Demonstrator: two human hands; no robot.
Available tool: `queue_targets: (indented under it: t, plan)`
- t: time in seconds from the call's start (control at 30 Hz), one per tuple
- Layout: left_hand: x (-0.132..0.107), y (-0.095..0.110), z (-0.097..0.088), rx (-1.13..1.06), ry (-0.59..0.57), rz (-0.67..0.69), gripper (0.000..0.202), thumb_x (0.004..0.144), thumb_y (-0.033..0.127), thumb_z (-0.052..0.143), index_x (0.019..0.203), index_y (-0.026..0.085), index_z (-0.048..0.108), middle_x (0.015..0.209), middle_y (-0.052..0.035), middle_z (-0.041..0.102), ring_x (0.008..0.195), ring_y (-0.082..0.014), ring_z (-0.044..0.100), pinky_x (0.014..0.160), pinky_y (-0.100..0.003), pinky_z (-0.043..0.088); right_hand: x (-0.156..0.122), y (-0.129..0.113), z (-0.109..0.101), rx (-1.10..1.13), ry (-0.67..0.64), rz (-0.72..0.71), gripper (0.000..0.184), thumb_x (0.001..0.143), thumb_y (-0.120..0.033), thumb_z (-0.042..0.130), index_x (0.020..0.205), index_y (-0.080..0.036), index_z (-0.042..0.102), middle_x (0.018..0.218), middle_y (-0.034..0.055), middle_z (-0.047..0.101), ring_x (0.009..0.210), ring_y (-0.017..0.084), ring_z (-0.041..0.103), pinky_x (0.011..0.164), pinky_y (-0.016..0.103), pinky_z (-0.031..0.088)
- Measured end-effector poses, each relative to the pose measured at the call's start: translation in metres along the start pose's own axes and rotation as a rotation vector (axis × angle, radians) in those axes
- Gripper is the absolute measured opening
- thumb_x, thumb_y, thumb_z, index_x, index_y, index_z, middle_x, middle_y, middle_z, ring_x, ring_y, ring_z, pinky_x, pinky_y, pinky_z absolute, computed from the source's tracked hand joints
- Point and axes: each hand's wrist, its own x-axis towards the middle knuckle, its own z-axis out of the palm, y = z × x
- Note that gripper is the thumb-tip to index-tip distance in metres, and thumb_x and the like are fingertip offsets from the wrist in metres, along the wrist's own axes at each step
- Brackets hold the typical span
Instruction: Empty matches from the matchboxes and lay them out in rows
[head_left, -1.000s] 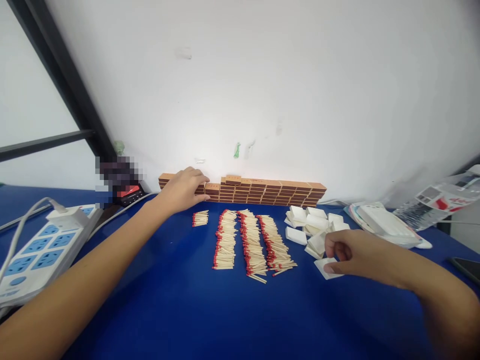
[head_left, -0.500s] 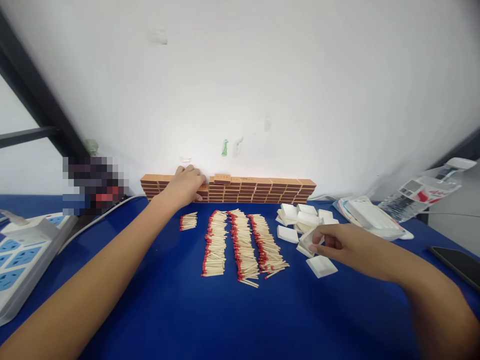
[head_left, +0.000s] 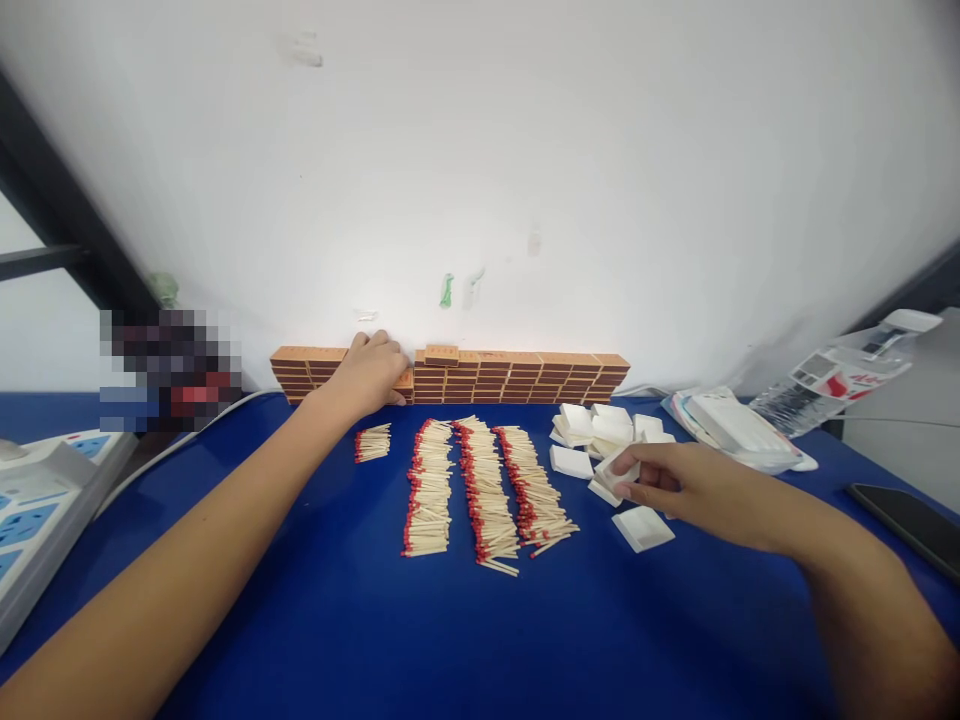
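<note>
My left hand [head_left: 369, 375] reaches to the stacked matchboxes [head_left: 517, 375] along the wall. Its fingers are bent over a matchbox [head_left: 406, 381] at a lower spot in the stack; the hand hides most of that box. On the right, my right hand [head_left: 660, 478] pinches a white matchbox tray [head_left: 616, 466] between thumb and fingers, at the near side of a pile of such trays [head_left: 611, 428]. One tray [head_left: 643, 529] lies apart, nearer me. Between my hands, red-tipped matches lie in three long rows [head_left: 430, 490], with a small bunch [head_left: 373, 442] to their left.
A single matchbox [head_left: 442, 355] sits on top of the stack. A white power strip [head_left: 56, 490] lies at left. Plastic packets [head_left: 731, 425], a clear bottle [head_left: 832, 380] lying tilted and a dark phone [head_left: 907, 520] are at right. A cable [head_left: 195, 435] runs along the left back.
My right hand has drawn slightly back, and the pinched tray is tilted up a little from the pile. My left hand stays at the matchboxes. The view has shifted slightly.
</note>
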Motion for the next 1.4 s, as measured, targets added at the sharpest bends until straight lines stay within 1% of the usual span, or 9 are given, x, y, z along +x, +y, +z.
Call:
queue_targets:
  t: [0.13, 0.27, 0.4, 0.6, 0.77, 0.87, 1.0, 1.23, 1.4]
  plan:
    - [0.001, -0.001, -0.001, 0.007, -0.019, 0.001, 0.041, 0.082, 0.037, 0.089, 0.116, 0.018, 0.076, 0.119, -0.0156, 0.076, 0.125, -0.0366, 0.056, 0.097, -0.041, 0.036, 0.001, 0.004, 0.0, 0.009, -0.007, -0.001, 0.062, 0.096, -0.081, 0.05, 0.116, -0.027, 0.074, 0.084, 0.0057, 0.07, 0.076, 0.023, 0.06, 0.066, 0.033, 0.046]
    - [0.004, -0.001, -0.001, 0.016, -0.044, -0.01, 0.053, 0.082, 0.039, 0.089, 0.127, 0.016, 0.073, 0.121, -0.0195, 0.073, 0.117, -0.0353, 0.061, 0.099, -0.041, 0.036, 0.003, 0.008, 0.0, 0.012, -0.01, 0.007, 0.061, 0.096, -0.081, 0.05, 0.117, -0.028, 0.073, 0.086, 0.0053, 0.069, 0.077, 0.023, 0.06, 0.066, 0.033, 0.046]
    - [0.006, -0.001, 0.0, 0.018, -0.074, -0.014, 0.047, 0.081, 0.039, 0.089, 0.121, 0.017, 0.076, 0.121, -0.018, 0.073, 0.113, -0.0349, 0.064, 0.1, -0.04, 0.037, 0.003, 0.008, 0.001, 0.02, -0.014, -0.004, 0.059, 0.097, -0.08, 0.05, 0.116, -0.028, 0.072, 0.087, 0.0046, 0.069, 0.078, 0.023, 0.06, 0.068, 0.033, 0.046]
    - [0.006, 0.002, -0.002, 0.024, -0.098, -0.004, 0.039, 0.083, 0.039, 0.089, 0.111, 0.016, 0.076, 0.122, -0.0188, 0.073, 0.12, -0.0354, 0.062, 0.099, -0.04, 0.04, 0.002, 0.008, 0.0, 0.037, -0.018, -0.003, 0.058, 0.097, -0.08, 0.051, 0.114, -0.028, 0.072, 0.087, 0.0043, 0.068, 0.078, 0.022, 0.059, 0.067, 0.032, 0.046]
    - [0.006, 0.003, -0.001, 0.011, -0.102, 0.016, 0.032, 0.08, 0.031, 0.089, 0.106, 0.017, 0.077, 0.125, -0.0162, 0.074, 0.127, -0.0369, 0.06, 0.1, -0.041, 0.04, 0.003, 0.009, -0.001, 0.036, -0.024, -0.007, 0.058, 0.097, -0.08, 0.052, 0.112, -0.028, 0.072, 0.085, 0.0038, 0.067, 0.077, 0.022, 0.059, 0.067, 0.033, 0.046]
    - [0.007, 0.001, 0.003, -0.003, -0.109, 0.015, 0.03, 0.08, 0.029, 0.088, 0.105, 0.016, 0.077, 0.124, -0.0161, 0.075, 0.122, -0.0365, 0.064, 0.099, -0.042, 0.04, 0.004, 0.009, -0.001, 0.04, -0.018, -0.017, 0.057, 0.097, -0.079, 0.053, 0.111, -0.028, 0.073, 0.084, 0.0037, 0.067, 0.076, 0.022, 0.058, 0.067, 0.032, 0.046]
    - [0.007, -0.004, 0.008, -0.025, -0.11, 0.005, 0.029, 0.081, 0.031, 0.086, 0.105, 0.019, 0.077, 0.116, -0.0146, 0.078, 0.112, -0.0351, 0.069, 0.099, -0.043, 0.04, 0.003, 0.006, -0.001, 0.041, -0.022, -0.029, 0.056, 0.097, -0.078, 0.053, 0.108, -0.027, 0.074, 0.082, 0.0039, 0.066, 0.075, 0.022, 0.057, 0.066, 0.032, 0.046]
    - [0.007, -0.007, 0.009, -0.044, -0.085, 0.005, 0.029, 0.085, 0.04, 0.083, 0.104, 0.021, 0.075, 0.116, -0.0142, 0.077, 0.114, -0.0359, 0.068, 0.096, -0.043, 0.041, 0.001, 0.003, -0.002, 0.045, -0.005, -0.041, 0.057, 0.096, -0.078, 0.054, 0.105, -0.026, 0.074, 0.08, 0.0047, 0.067, 0.073, 0.022, 0.058, 0.064, 0.032, 0.047]
    - [0.006, -0.006, 0.009, -0.063, -0.092, -0.001, 0.028, 0.082, 0.038, 0.086, 0.1, 0.019, 0.075, 0.119, -0.0144, 0.076, 0.117, -0.0351, 0.065, 0.099, -0.043, 0.038, 0.002, 0.006, -0.001, 0.048, -0.008, -0.032, 0.055, 0.095, -0.077, 0.056, 0.105, -0.027, 0.075, 0.081, 0.004, 0.068, 0.074, 0.022, 0.059, 0.065, 0.032, 0.047]
